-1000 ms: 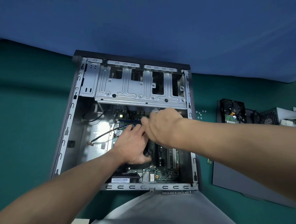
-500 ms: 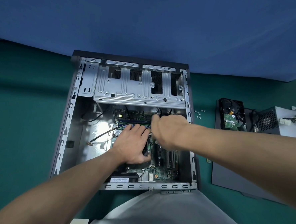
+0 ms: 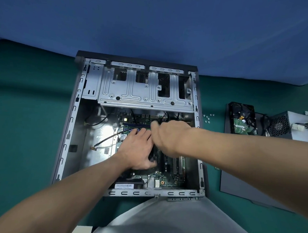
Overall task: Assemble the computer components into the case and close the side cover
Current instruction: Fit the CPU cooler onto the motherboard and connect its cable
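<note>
The open computer case (image 3: 71, 129) lies on its side on the green table, its silver drive cage (image 3: 145, 96) at the far end. The green motherboard (image 3: 169, 182) sits inside. My left hand (image 3: 136, 149) rests flat on the black cooler (image 3: 153, 156) in the board's middle, fingers straight and thumb against the cooler's side. My right hand (image 3: 171, 137) hovers just right of it with curled fingers and seems to pinch a black cable (image 3: 165, 116) that comes down from under the drive cage. Motion blur hides its fingertips.
A loose black cable with a small connector (image 3: 105, 140) lies on the case floor at left. Right of the case are several small screws (image 3: 208, 118), the grey side cover (image 3: 239, 186), a hard drive (image 3: 242, 120) and the power supply (image 3: 284, 126) with its wires.
My right hand has shifted slightly right and toward me over the board. My left hand has stayed on the cooler.
</note>
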`<state>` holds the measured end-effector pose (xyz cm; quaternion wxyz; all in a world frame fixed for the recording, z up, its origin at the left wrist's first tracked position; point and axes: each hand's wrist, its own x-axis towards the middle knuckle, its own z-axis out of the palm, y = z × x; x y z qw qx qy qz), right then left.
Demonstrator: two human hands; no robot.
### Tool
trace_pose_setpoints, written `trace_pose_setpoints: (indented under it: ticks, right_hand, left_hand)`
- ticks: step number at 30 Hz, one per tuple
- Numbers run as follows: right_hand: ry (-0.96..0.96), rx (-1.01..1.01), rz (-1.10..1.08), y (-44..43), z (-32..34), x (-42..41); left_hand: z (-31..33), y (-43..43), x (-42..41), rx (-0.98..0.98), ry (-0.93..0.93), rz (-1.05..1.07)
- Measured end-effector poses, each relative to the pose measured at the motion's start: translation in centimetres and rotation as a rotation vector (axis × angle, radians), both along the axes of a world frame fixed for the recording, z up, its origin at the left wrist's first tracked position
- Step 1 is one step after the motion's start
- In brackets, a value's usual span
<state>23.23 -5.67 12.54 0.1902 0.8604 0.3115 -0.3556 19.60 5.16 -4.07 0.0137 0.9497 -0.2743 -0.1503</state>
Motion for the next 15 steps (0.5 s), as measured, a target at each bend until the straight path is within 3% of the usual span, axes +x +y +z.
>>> trace_pose_setpoints:
  ticks: [3, 5, 7, 11, 13, 15]
  right_hand:
    - [-0.177, 0.069, 0.469, -0.1, -0.5, -0.9]
    - [-0.192, 0.149, 0.551, -0.3, -0.9, -0.8]
    - [-0.177, 0.198, 0.316, -0.4, -0.9, -0.6]
    - [-0.047, 0.212, -0.399, 0.0, -1.1, 0.2]
    - [0.002, 0.154, -0.451, 0.2, -1.1, 0.5]
    - [0.030, 0.049, -0.272, 0.4, -0.4, 0.3]
  left_hand:
    - [0.0, 0.1, -0.1, -0.040, 0.022, 0.019]
    - [0.1, 0.0, -0.1, -0.065, 0.039, 0.039]
    - [0.2, 0.0, 0.0, -0.047, 0.032, 0.033]
    - [0.0, -0.1, -0.1, -0.027, -0.020, 0.007]
    - [0.0, -0.1, -0.1, -0.030, -0.022, 0.007]
    - [0.1, 0.0, -0.1, -0.025, -0.004, 0.007]
